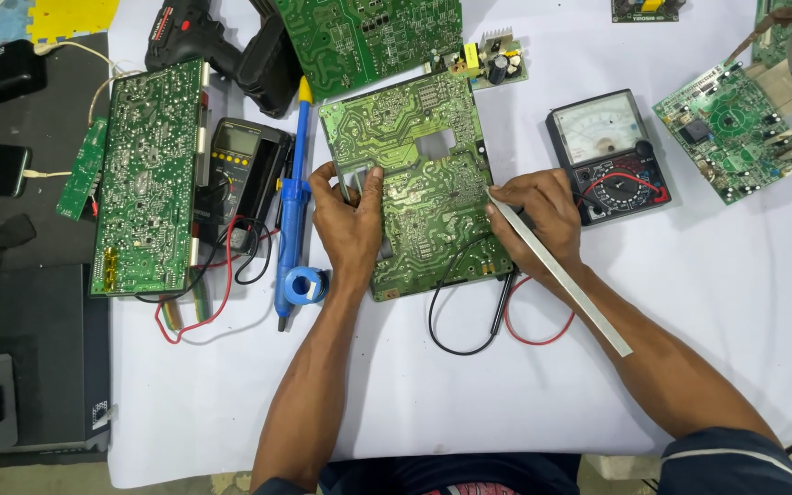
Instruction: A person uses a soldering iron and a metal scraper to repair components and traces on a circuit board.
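A large green circuit board (pixel 419 165) lies solder-side up on the white table (pixel 708 302). My left hand (pixel 348 215) grips its left edge, fingers curled over a cut-out there. My right hand (pixel 538 220) rests at the board's right edge and holds a long thin white stick (pixel 561 275). The stick's tip touches the board's right side. Black and red probe leads (pixel 488 321) trail from under the board toward the front.
An analogue multimeter (pixel 609 154) sits right of the board. A blue desoldering pump (pixel 293 206), a solder reel (pixel 304 286), a digital multimeter (pixel 245 174) and another green board (pixel 148 174) lie left. More boards (pixel 735 128) and a black drill (pixel 222 46) line the back.
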